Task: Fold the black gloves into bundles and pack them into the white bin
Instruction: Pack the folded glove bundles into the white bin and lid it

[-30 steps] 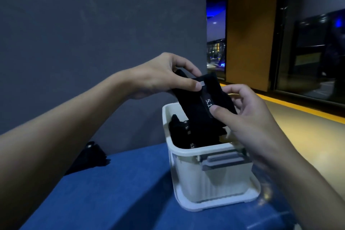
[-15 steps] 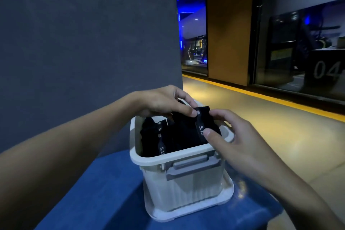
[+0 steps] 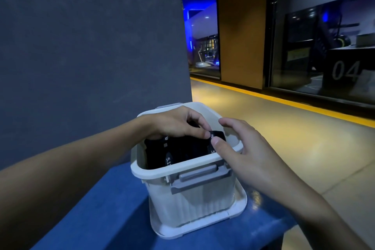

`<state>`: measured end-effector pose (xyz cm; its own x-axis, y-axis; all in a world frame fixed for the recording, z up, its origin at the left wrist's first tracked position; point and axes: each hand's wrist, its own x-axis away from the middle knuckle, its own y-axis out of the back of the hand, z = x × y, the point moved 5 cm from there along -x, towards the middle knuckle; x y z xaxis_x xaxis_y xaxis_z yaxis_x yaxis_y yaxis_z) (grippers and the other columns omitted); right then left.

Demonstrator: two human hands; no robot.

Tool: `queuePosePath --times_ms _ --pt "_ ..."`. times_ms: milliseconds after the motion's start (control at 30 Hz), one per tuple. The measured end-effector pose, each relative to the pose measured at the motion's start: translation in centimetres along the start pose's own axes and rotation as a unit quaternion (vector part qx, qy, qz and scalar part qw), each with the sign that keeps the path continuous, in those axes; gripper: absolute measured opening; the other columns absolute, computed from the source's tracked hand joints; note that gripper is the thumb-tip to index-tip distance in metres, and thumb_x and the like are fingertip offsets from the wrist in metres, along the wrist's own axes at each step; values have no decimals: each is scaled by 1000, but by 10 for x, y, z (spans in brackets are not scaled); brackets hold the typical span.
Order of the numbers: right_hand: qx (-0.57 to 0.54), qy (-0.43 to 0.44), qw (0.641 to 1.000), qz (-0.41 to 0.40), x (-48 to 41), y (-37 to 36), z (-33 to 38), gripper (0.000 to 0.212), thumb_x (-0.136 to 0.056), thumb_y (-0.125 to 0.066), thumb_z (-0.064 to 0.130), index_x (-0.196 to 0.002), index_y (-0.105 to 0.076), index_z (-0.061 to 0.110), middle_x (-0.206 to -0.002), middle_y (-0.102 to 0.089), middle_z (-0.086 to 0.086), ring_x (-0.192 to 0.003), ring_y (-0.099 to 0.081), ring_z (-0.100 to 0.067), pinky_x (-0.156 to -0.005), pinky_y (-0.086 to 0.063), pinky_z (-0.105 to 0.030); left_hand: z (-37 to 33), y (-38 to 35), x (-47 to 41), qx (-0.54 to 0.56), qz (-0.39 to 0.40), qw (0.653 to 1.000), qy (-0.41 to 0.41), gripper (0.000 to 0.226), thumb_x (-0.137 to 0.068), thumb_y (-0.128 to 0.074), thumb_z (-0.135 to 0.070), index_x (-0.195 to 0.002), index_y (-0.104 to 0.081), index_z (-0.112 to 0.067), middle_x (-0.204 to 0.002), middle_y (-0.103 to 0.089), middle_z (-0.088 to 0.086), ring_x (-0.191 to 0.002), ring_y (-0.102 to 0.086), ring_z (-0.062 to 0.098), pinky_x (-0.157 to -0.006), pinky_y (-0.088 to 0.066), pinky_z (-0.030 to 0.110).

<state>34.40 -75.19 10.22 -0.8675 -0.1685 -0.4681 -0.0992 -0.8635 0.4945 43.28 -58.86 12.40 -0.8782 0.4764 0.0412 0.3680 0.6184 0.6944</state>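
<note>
Sitting inside the white bin (image 3: 182,167), at its right side just below the rim, the folded black glove bundle (image 3: 219,135) is showing a white-printed strap. The left hand (image 3: 176,123) is grasping it from above, thumb and curled fingers pinching its top edge. The right hand (image 3: 241,148) is released: its thumb is touching the bundle's near corner while the other fingers are spreading loosely over the bin's right rim. Another black bundle (image 3: 160,154), marked 5.11, is lying in the bin's left part. A grey latch handle (image 3: 199,174) is sitting on the bin's near wall. The bin is standing on a blue surface (image 3: 105,213) beside a dark grey wall (image 3: 81,46).
</note>
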Motion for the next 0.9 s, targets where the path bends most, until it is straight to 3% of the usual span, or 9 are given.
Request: queuePosePath --times_ms 100,333,500,633,800,900 --pt "-3 -3 1000 -2 0 -1 -1 51 -89 -53 46 -138 -43 35 -126 -42 26 -121 -38 5 -97 -38 -20 3 1 -1 33 -18 999 -5 17 -88 -75 -18 -101 -75 -7 -106 -74 15 -91 -67 17 -95 -52 37" --pt "16 3 1000 -4 -2 -2 -4 51 -90 -50 47 -139 -42 34 -122 -39 27 -112 -32 10 -83 -31 -4 -4 2 -1 -74 -82 988 -110 20 -83 -80 -13 -102 -75 -11 -96 -74 7 -85 -65 11 -84 -55 29" --pt "24 2 1000 -6 -3 -3 -6 50 -92 -50 45 -140 -42 33 -123 -38 27 -110 -31 11 -80 -28 1 -6 1 2 -97 -71 985 -127 19 -82 -80 -10 -101 -76 -10 -95 -76 2 -87 -67 7 -83 -52 19" --pt "27 3 1000 -5 -2 -3 -5 50 -93 -50 44 -140 -42 32 -124 -38 26 -113 -31 10 -83 -29 -2 -3 -3 2 -122 -65 984 -108 16 -86 -76 -9 -102 -77 -8 -96 -77 0 -89 -70 7 -84 -51 18" --pt "17 -3 1000 -9 -1 -1 0 49 -93 -53 42 -140 -43 31 -128 -42 22 -119 -36 4 -95 -31 -18 -12 4 13 -131 -109 980 -100 16 -85 -79 -19 -101 -77 -16 -96 -75 -5 -89 -68 3 -74 -48 11" --pt "47 11 998 -26 0 1 10 46 -93 -54 39 -138 -46 31 -127 -45 21 -124 -39 -3 -107 -34 -30 -23 12 32 -130 -150 975 -94 20 -87 -77 -20 -105 -75 -14 -97 -69 -9 -66 -59 -16 -55 -40 3"
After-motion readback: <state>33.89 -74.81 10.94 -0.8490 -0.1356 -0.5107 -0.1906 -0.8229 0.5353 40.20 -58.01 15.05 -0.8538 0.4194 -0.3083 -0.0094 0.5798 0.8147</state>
